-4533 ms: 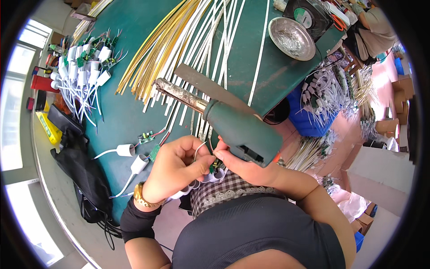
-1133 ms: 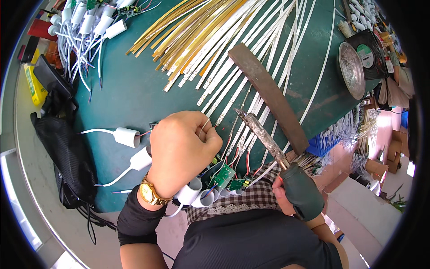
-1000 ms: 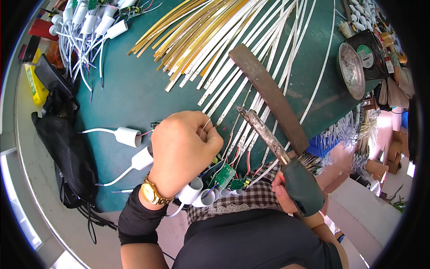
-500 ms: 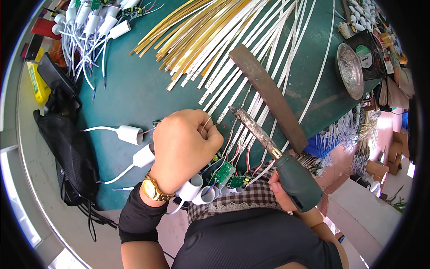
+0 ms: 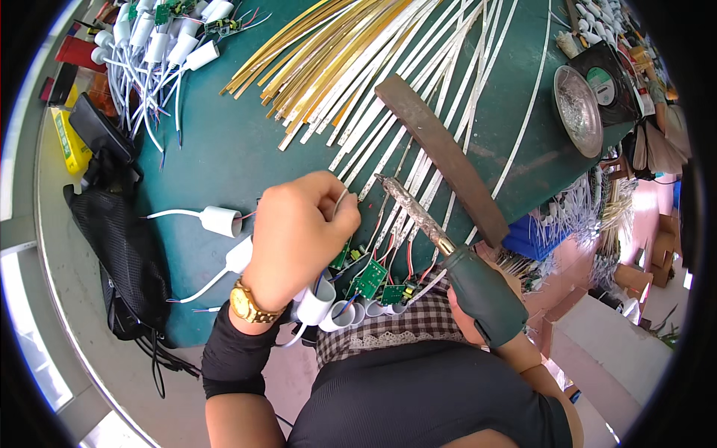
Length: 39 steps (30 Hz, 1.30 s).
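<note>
My left hand (image 5: 299, 224), with a gold watch at the wrist, is pinched around a thin wire (image 5: 341, 200) near the ends of white LED strips (image 5: 382, 160). My right hand (image 5: 464, 321) grips a soldering iron (image 5: 484, 295) by its dark green handle. The iron's tip points up and left, over the strip ends and a little right of my left fingertips. Below the tip, red and white leads run from the strips to green circuit boards (image 5: 367, 279). White lamp caps (image 5: 317, 300) sit at the table's near edge, partly hidden by my left hand.
A dark flat bar (image 5: 444, 157) lies across the strips. Yellow and white strips (image 5: 321, 71) fan out at the back. A metal dish (image 5: 578, 112) stands at the right, a black bag (image 5: 119, 261) at the left. More wired caps (image 5: 157, 48) are heaped back left.
My left hand has shifted slightly left, away from the iron's tip, still pinching the wire. The soldering iron has moved slightly left, and the view has shifted a little.
</note>
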### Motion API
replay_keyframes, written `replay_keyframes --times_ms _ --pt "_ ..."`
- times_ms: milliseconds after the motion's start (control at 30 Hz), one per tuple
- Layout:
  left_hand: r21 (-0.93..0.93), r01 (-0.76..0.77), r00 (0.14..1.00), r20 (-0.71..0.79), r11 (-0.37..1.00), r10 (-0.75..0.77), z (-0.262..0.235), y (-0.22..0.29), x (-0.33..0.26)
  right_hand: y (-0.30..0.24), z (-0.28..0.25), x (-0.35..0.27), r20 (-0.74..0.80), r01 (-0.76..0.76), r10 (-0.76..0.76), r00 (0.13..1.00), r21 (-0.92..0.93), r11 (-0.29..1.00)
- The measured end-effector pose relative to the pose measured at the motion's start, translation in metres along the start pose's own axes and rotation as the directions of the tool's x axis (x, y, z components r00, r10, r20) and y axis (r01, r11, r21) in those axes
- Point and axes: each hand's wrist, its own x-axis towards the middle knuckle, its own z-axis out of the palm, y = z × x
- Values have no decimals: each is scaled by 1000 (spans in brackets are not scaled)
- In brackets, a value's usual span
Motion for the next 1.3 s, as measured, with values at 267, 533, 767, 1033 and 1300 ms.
replay_keyframes --times_ms 267,533,767,1033,1300 --pt "-255 122 974 217 959 -67 -18 -6 -2 11 24 -14 -132 -56 92 987 254 966" --pt "-104 47 998 57 993 -41 -1 1 -3 7 -3 6 25 7 -11 1000 151 989" --pt "-72 54 998 -24 996 -56 8 0 -1 11 1 2 21 9 -12 1000 134 991" --pt "50 9 998 -70 999 -6 12 1 0 13 5 0 41 35 -40 998 111 993" --pt "147 -92 990 -94 985 107 15 -2 0 22 24 -28 45 -89 79 996 316 944"
